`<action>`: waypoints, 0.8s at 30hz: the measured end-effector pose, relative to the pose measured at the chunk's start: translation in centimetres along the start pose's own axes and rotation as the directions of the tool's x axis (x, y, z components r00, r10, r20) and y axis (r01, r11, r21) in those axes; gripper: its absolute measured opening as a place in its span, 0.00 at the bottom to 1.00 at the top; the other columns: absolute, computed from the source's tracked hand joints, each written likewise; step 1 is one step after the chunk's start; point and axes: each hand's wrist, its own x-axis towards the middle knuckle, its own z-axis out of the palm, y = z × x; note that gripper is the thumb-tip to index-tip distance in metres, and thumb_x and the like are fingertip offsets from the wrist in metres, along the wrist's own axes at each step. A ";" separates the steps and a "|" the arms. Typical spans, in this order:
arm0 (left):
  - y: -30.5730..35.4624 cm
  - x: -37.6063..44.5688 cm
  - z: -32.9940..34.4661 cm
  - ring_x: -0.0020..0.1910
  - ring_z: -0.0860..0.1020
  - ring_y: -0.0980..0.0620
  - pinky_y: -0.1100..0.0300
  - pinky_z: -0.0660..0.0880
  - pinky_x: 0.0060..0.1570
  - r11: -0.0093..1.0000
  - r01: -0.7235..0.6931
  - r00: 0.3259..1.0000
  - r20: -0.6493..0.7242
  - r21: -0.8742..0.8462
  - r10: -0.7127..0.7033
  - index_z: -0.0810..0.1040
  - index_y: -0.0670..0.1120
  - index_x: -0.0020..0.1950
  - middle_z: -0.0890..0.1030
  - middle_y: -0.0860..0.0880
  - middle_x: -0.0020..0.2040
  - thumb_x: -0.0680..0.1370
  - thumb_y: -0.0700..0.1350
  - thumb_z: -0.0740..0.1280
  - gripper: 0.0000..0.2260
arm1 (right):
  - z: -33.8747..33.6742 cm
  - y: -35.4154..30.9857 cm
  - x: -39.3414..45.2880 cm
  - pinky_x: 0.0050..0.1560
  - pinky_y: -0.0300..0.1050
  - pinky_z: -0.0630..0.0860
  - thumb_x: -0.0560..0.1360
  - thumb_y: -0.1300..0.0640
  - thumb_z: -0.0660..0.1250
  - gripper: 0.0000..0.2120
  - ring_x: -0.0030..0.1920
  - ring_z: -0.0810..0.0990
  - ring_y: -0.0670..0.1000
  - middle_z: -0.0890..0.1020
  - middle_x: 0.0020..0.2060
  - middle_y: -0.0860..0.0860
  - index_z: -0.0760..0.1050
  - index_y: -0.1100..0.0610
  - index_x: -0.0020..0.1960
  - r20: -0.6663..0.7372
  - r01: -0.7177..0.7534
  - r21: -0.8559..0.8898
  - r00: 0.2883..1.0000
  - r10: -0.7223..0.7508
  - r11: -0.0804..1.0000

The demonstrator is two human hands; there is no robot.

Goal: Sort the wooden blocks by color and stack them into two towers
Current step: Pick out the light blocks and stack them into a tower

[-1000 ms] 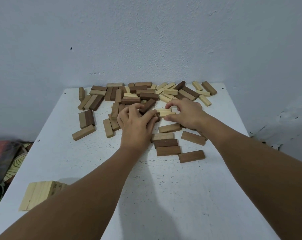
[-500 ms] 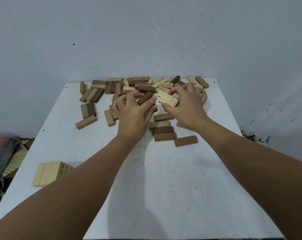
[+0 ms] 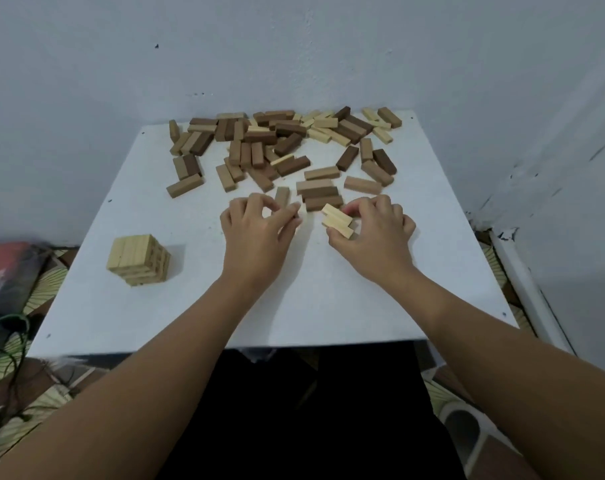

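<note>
A short tower of light blocks (image 3: 138, 259) stands at the table's left front. Mixed light and brown blocks (image 3: 280, 140) lie scattered across the far half of the white table (image 3: 328, 306). My right hand (image 3: 373, 237) pinches two light blocks (image 3: 336, 220) side by side, just above the table near its middle. My left hand (image 3: 259, 233) is beside it, fingers curled with thumb and forefinger meeting. A pale sliver shows under its fingertips, and what it grips is mostly hidden. A few brown blocks (image 3: 320, 195) lie just beyond both hands.
The table stands against a pale wall, with a corner to the right. A patterned floor, cables and a dark bag (image 3: 6, 271) lie to the left. A white stool (image 3: 474, 434) is low on the right.
Both hands have pulled back from the pile toward the table's middle. My right hand now carries light blocks. The camera has tilted down, showing the light tower fully.
</note>
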 end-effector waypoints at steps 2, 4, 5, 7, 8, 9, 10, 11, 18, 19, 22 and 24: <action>-0.7 -3.1 -0.4 0.58 0.70 0.41 0.47 0.66 0.57 1.000 0.013 0.999 0.053 -0.012 -0.013 0.84 0.57 0.63 0.78 0.48 0.59 0.82 0.52 0.70 0.10 | 0.0 0.3 -1.9 0.61 0.48 0.60 0.74 0.35 0.69 0.18 0.59 0.70 0.52 0.73 0.56 0.45 0.74 0.44 0.56 0.051 0.029 -0.025 0.998 -0.028 0.999; -1.0 -5.2 -0.9 0.61 0.71 0.42 0.46 0.70 0.60 0.996 0.026 0.989 0.149 -0.087 -0.013 0.83 0.58 0.65 0.77 0.50 0.62 0.81 0.53 0.70 0.13 | -0.3 0.5 -2.9 0.60 0.47 0.60 0.75 0.33 0.67 0.18 0.58 0.70 0.51 0.74 0.54 0.44 0.74 0.44 0.56 0.105 0.069 -0.013 0.992 -0.067 0.998; -1.0 -5.7 -1.3 0.62 0.71 0.43 0.46 0.71 0.62 0.987 0.046 0.979 0.202 -0.156 -0.013 0.81 0.58 0.67 0.76 0.51 0.63 0.81 0.55 0.70 0.14 | -0.5 0.5 -3.2 0.60 0.47 0.60 0.76 0.32 0.66 0.18 0.57 0.70 0.50 0.75 0.52 0.43 0.75 0.44 0.56 0.120 0.068 0.025 0.990 -0.071 0.997; -0.6 -6.2 -2.2 0.65 0.69 0.48 0.50 0.70 0.66 0.948 0.125 0.961 0.275 -0.294 -0.041 0.80 0.56 0.69 0.74 0.52 0.64 0.80 0.60 0.69 0.19 | -0.8 0.6 -3.3 0.60 0.48 0.64 0.77 0.32 0.63 0.17 0.55 0.71 0.49 0.77 0.49 0.42 0.76 0.45 0.54 0.111 0.051 0.130 0.992 -0.065 0.990; -0.4 -6.2 -2.6 0.65 0.68 0.49 0.51 0.70 0.67 0.940 0.144 0.958 0.281 -0.308 -0.054 0.78 0.55 0.70 0.73 0.52 0.64 0.80 0.63 0.67 0.22 | -0.8 0.7 -3.3 0.60 0.49 0.66 0.78 0.33 0.62 0.17 0.54 0.72 0.49 0.78 0.48 0.41 0.76 0.45 0.54 0.089 0.057 0.165 0.993 -0.073 0.985; -0.1 -6.2 -2.9 0.66 0.68 0.50 0.51 0.69 0.68 0.949 0.139 0.957 0.284 -0.283 -0.056 0.76 0.54 0.72 0.73 0.52 0.64 0.79 0.65 0.65 0.25 | -0.9 0.9 -3.4 0.59 0.50 0.67 0.78 0.34 0.62 0.16 0.53 0.73 0.49 0.79 0.47 0.41 0.77 0.44 0.55 0.076 0.072 0.178 0.993 -0.087 0.981; 0.1 -6.1 -3.0 0.66 0.67 0.51 0.52 0.68 0.69 0.961 0.127 0.953 0.299 -0.244 -0.049 0.74 0.54 0.75 0.73 0.53 0.65 0.79 0.67 0.64 0.28 | -0.8 0.9 -3.3 0.59 0.52 0.69 0.79 0.37 0.63 0.14 0.53 0.73 0.49 0.79 0.46 0.40 0.77 0.44 0.57 0.077 0.094 0.175 0.991 -0.109 0.980; 0.2 -6.0 -3.1 0.67 0.66 0.51 0.52 0.66 0.70 0.972 0.111 0.945 0.324 -0.207 -0.039 0.71 0.55 0.77 0.72 0.54 0.66 0.79 0.69 0.62 0.30 | -0.7 1.0 -3.3 0.60 0.53 0.69 0.79 0.40 0.64 0.12 0.52 0.72 0.49 0.78 0.46 0.40 0.77 0.44 0.58 0.086 0.120 0.163 0.987 -0.135 0.979; 0.4 -5.9 -2.8 0.62 0.67 0.53 0.55 0.66 0.65 0.987 0.016 0.942 0.333 -0.162 0.039 0.73 0.54 0.73 0.74 0.56 0.61 0.76 0.73 0.64 0.33 | -0.4 0.8 -3.8 0.66 0.56 0.70 0.81 0.51 0.65 0.14 0.49 0.79 0.45 0.82 0.42 0.38 0.76 0.47 0.66 0.107 0.245 0.293 0.952 -0.286 0.924; 0.4 -6.0 -2.8 0.61 0.67 0.53 0.56 0.66 0.63 0.986 0.018 0.944 0.329 -0.164 0.037 0.74 0.54 0.72 0.74 0.57 0.59 0.75 0.73 0.65 0.32 | -0.3 0.9 -3.9 0.66 0.55 0.71 0.81 0.52 0.65 0.15 0.49 0.79 0.44 0.82 0.42 0.38 0.76 0.47 0.67 0.116 0.264 0.312 0.943 -0.312 0.913; 0.4 -6.0 -2.6 0.58 0.68 0.53 0.55 0.68 0.60 0.986 -0.014 0.956 0.287 -0.165 0.062 0.77 0.53 0.65 0.75 0.57 0.56 0.77 0.70 0.67 0.26 | -0.4 0.9 -4.2 0.65 0.51 0.70 0.81 0.53 0.64 0.17 0.51 0.77 0.43 0.81 0.44 0.37 0.74 0.47 0.69 0.148 0.332 0.306 0.909 -0.389 0.892; 0.4 -6.1 -2.4 0.56 0.69 0.52 0.53 0.69 0.58 0.985 -0.029 0.963 0.258 -0.171 0.074 0.78 0.52 0.61 0.76 0.56 0.54 0.79 0.65 0.68 0.20 | -0.4 0.7 -4.5 0.64 0.48 0.69 0.80 0.53 0.63 0.18 0.51 0.75 0.44 0.80 0.46 0.38 0.74 0.48 0.70 0.159 0.410 0.232 0.879 -0.450 0.882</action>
